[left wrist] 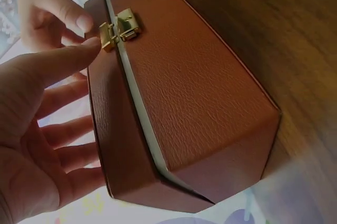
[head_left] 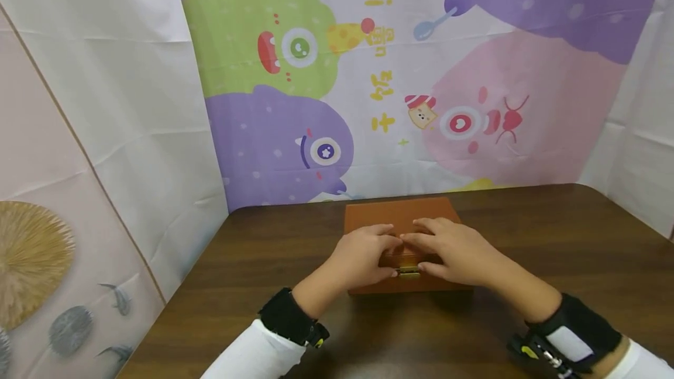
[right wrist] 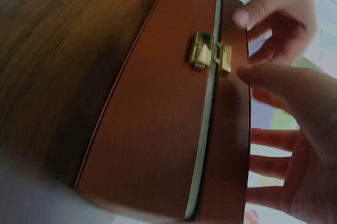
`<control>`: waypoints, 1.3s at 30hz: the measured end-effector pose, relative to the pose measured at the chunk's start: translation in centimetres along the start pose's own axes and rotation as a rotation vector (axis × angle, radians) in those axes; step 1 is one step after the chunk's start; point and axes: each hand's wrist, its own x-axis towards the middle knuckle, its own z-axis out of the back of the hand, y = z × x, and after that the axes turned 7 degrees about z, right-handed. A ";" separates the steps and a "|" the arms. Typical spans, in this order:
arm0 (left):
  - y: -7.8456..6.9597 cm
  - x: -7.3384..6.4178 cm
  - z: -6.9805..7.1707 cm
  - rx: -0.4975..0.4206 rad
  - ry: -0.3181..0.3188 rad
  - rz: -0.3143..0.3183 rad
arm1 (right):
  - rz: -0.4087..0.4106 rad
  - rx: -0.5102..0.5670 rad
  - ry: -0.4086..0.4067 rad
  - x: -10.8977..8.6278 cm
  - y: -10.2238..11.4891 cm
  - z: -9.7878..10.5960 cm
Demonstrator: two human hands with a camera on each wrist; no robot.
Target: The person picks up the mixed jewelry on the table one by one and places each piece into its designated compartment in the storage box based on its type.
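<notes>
A brown leather-look box (head_left: 400, 210) with a gold clasp (head_left: 408, 271) sits on the table, its clasp side toward me. The lid (left wrist: 108, 108) is slightly raised at the front; a pale strip shows in the gap. The two clasp halves are parted. My left hand (head_left: 363, 253) holds the lid left of the clasp, its thumb (left wrist: 79, 56) at the upper clasp plate and its fingers over the top. On the other side, my right hand (head_left: 460, 247) holds the lid likewise, the thumb (right wrist: 258, 75) close beside the clasp. The lid edge partly hides the fingers in both wrist views.
The box stands on a dark wooden table (head_left: 284, 250), toward its far edge. Behind that edge hangs a cloth (head_left: 389, 174) printed with cartoon creatures. White cloth (head_left: 158, 86) hangs at the left, and more at the right.
</notes>
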 end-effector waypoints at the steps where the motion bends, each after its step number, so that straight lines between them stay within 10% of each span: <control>1: -0.2 0.2 -0.1 0.031 0.001 -0.003 | 0.000 -0.018 0.001 0.1 0.2 -0.1; 13: -0.9 1.4 -1.2 0.137 -0.111 0.025 | -0.006 -0.092 -0.067 0.3 0.4 -0.7; 39: -1.5 0.7 -1.8 0.162 -0.110 0.024 | -0.046 -0.080 -0.033 -0.4 1.1 -1.1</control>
